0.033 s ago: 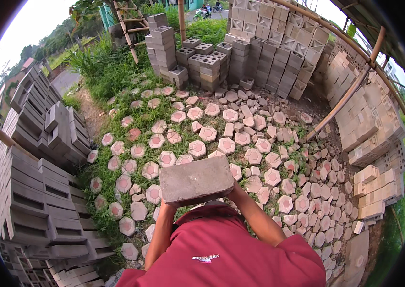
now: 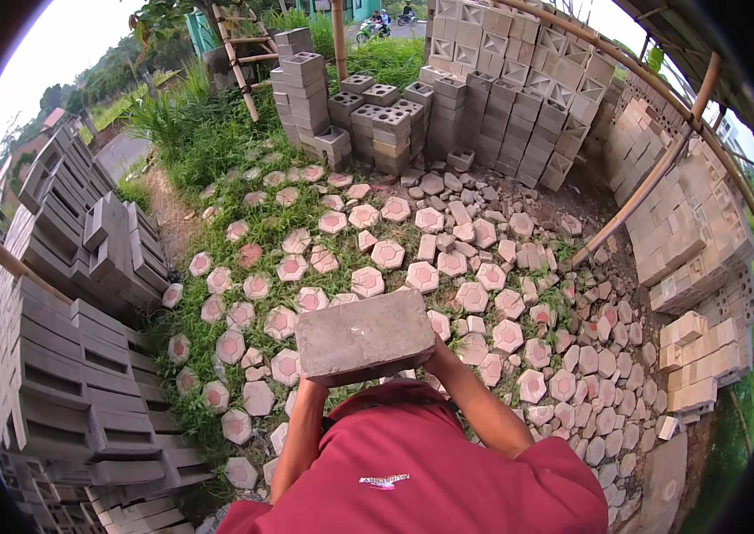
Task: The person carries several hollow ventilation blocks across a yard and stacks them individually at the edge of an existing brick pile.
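Grey block [image 2: 365, 334] held in the grip of both hands [image 2: 437, 355] above hexagonal pavers [image 2: 388, 254], stacked blocks [image 2: 499, 120] around.

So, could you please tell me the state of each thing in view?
Grey block, held aloft, broad face up.
Left hand, at the block's left end, mostly hidden.
Right hand, at the block's right end, mostly hidden.
Hexagonal pavers, lying in grass, closer-set toward right.
Far hollow blocks, stacked, several with holes up.
Left-side blocks, stacked.
Right-side blocks, stacked.
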`<action>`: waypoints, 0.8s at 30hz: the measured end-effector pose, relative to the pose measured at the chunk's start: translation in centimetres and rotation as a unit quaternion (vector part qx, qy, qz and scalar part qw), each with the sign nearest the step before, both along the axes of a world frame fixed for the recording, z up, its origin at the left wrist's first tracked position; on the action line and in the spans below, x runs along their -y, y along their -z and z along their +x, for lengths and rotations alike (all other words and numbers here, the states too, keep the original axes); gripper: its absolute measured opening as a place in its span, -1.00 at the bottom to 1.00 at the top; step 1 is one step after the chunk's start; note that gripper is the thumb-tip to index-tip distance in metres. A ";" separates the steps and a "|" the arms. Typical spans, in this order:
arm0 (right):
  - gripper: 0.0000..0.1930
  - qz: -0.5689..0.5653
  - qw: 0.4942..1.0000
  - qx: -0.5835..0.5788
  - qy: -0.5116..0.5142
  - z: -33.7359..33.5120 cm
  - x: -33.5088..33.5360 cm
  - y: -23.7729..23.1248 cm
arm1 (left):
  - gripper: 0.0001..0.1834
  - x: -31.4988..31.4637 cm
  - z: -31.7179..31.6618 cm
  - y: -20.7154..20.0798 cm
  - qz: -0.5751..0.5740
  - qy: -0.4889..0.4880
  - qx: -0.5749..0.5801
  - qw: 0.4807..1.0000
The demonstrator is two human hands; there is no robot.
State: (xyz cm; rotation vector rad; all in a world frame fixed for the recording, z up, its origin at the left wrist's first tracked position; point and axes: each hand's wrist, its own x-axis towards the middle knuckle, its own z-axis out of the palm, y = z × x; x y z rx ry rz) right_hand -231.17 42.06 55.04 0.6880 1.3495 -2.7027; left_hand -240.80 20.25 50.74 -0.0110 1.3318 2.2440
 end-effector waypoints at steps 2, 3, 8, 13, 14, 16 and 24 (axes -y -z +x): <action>-0.46 -0.003 1.000 0.015 -0.012 -3.3 -2.5 -0.8 | -0.56 -3.2 -4.2 -0.7 -0.002 -0.025 -0.017 1.000; -0.44 -0.002 1.000 0.021 -0.017 -5.1 -4.0 -1.3 | -0.56 -4.7 -6.2 -1.1 -0.003 -0.037 -0.026 0.999; -0.51 -0.065 0.996 0.063 -0.027 -11.5 -10.6 -1.2 | -0.53 -10.1 -11.7 -0.9 0.047 -0.041 0.056 0.996; -0.49 -0.014 0.997 0.067 0.021 -17.8 -15.5 -4.3 | -0.52 -14.9 -20.3 2.1 0.123 -0.002 0.132 0.983; -0.44 0.026 0.998 0.053 0.025 -19.0 -16.7 -4.1 | -0.50 -16.0 -22.5 2.7 0.142 0.009 0.150 0.978; -0.41 0.127 0.991 0.029 0.040 -20.8 -17.1 -7.1 | -0.51 -18.1 -26.6 3.5 0.163 0.025 0.174 0.971; -0.44 0.480 0.857 -0.078 0.167 -29.3 -21.4 -9.0 | -0.54 -27.9 -39.6 -1.6 0.147 0.175 0.238 0.944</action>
